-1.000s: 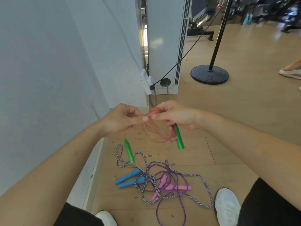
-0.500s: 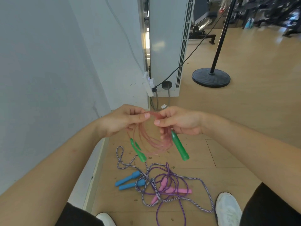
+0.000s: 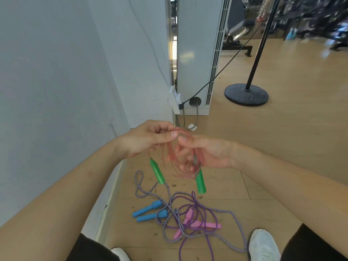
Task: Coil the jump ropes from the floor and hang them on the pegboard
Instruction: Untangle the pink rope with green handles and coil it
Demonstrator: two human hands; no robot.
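Pinching top of thin translucent-pink rope point(image 3: 175, 161) coil with left hand point(image 3: 148, 140), gripping its loops in curled right hand point(image 3: 209, 153), held above floor point(image 3: 282, 147). Dangling below: two tapered green plastic handles point(image 3: 157, 171). Tangled on wood-plank floor: braided purple-white cord point(image 3: 237, 221), blue handles point(image 3: 146, 209); smooth purple cord point(image 3: 207, 242), pink handles point(image 3: 205, 225).

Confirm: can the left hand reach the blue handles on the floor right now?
Probably not yet: the left hand pinches the pink rope coil. The blue handles lie mostly uncovered below, so the way looks free once it lets go.
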